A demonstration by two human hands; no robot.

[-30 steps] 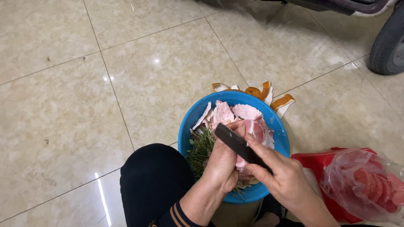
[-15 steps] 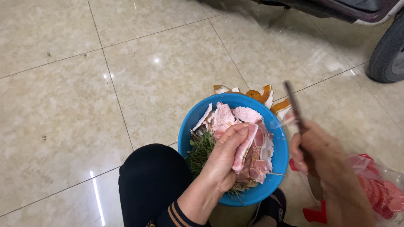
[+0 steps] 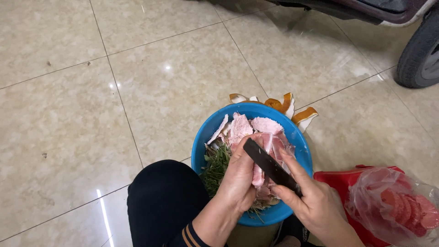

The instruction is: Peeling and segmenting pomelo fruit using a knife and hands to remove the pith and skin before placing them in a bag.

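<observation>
Right hand (image 3: 315, 206): closed around the handle of a knife (image 3: 270, 165), dark flat blade angled up and left, its edge laid against a slab of raw meat.
Left hand (image 3: 240, 176): fingers curled around that piece of raw pork (image 3: 261, 158), pale pink with white fat, soft and glistening, held above the bowl.
Blue plastic bowl (image 3: 208, 139): round, smooth rim, resting on the floor just ahead of the person's dark-trousered knee (image 3: 167, 199). Contents: cut pink meat slices (image 3: 254, 126) at the back, green leafy herbs (image 3: 215, 167) at the left.
Orange peel pieces (image 3: 286, 105): curled, white-lined, touching the bowl's far rim.
Red plastic tray (image 3: 336, 180): just right of the bowl, bearing a clear plastic bag of red round slices (image 3: 402, 203).
Floor (image 3: 91, 114): glossy beige marbled tiles, thin dark joints, broad open stretch left and ahead.
Black tyre (image 3: 418, 57): upper right corner, well apart.
</observation>
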